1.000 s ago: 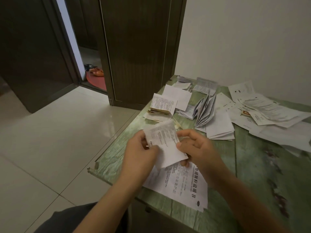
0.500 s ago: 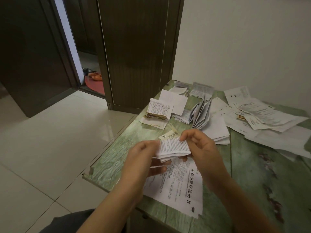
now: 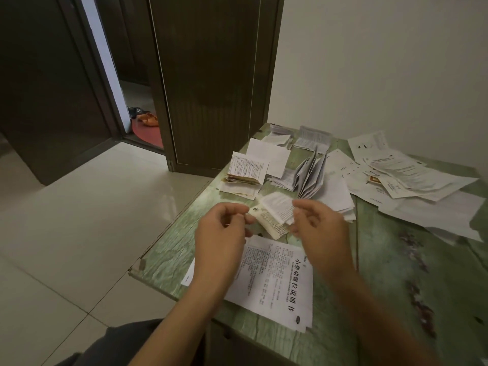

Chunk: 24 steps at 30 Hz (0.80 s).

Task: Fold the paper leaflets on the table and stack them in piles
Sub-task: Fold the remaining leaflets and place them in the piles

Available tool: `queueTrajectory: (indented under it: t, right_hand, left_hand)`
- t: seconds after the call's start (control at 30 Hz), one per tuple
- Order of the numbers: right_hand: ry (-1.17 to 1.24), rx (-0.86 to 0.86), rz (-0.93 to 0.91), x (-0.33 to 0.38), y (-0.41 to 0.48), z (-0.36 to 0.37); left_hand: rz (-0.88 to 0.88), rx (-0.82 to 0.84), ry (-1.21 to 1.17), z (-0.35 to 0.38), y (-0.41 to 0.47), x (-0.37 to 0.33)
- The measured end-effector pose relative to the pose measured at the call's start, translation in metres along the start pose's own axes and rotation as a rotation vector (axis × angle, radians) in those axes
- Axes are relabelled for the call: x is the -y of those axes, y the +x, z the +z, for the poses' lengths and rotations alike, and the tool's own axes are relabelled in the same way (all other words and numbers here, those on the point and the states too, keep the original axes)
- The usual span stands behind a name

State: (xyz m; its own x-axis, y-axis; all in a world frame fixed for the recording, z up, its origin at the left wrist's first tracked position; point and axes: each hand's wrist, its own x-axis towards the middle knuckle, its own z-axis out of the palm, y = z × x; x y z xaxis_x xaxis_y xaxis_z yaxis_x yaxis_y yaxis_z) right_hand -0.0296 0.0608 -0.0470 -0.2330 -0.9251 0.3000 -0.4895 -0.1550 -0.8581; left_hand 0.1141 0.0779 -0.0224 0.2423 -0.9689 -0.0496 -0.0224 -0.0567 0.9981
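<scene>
Where the view begins at the bottom, a dark-clothed lap [image 3: 113, 342] shows at the table [image 3: 169, 249] edge, w/ both forearms stretched fwd over it. Under the arms a flat sheet [image 3: 274, 281] w/ big printed characters lies on the green top near the front-left corner; the L wrist covers its left part. Past it the hands are apart, a small gap btwn them. R hand [image 3: 322, 233] pinches the right edge of a folded leaflet [image 3: 277, 208], thumb below, fingers above; the paper is blurred. That leaflet sits over a tan leaflet [image 3: 272, 228] lying on the table just beyond the flat sheet; can't tell if the two touch. L hand [image 3: 221, 233] has fingers curled, tips just beside the tan leaflet's logo corner; whether it grips anything, can't tell. Further back, left, a pile [image 3: 245, 173] of small folded leaflets, print up. Just right of it a fanned stack [image 3: 311, 173] stands w/ pages splayed, on wider white sheets. Far right, loose sheets [image 3: 412, 178] overlap, unfolded, near the wall [image 3: 369, 62]. Left of the table: pale floor tiles [image 3: 79, 220], a dark door [image 3: 211, 75] ajar, and thru the gap orange slippers [image 3: 148, 118] by a red mat [image 3: 150, 132].
</scene>
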Motion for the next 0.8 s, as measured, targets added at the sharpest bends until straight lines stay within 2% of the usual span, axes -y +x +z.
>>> queueTrajectory:
  t: [0.1,0.23,0.4,0.5,0.57,0.67,0.73,0.8]
  right_hand:
    - [-0.215,0.094,0.051,-0.010,0.000,0.007]
    - [-0.502,0.163,-0.022,-0.009,0.002,0.008]
    - [-0.605,0.185,-0.038,-0.012,0.006,0.006]
    - [-0.520,0.130,-0.043,-0.015,0.009,0.007]
    - [-0.388,0.044,-0.053,-0.016,0.009,0.007]
    - [-0.246,-0.020,-0.071,-0.015,0.009,0.003]
    - [-0.187,-0.033,-0.069,-0.014,0.009,0.000]
    - [-0.127,-0.058,-0.051,-0.012,0.010,-0.002]
  left_hand:
    - [0.004,0.008,0.028,0.001,0.000,0.001]
    - [-0.004,0.025,0.041,0.004,0.000,0.005]
    - [0.025,0.018,0.111,0.002,0.003,0.007]
    - [0.144,0.069,0.352,-0.003,0.005,0.009]
    - [0.225,0.181,0.633,-0.009,0.007,0.012]
    - [0.202,0.400,0.980,-0.015,0.010,0.017]
    - [0.180,0.493,1.089,-0.016,0.012,0.020]
    - [0.200,0.508,1.124,-0.016,0.013,0.021]
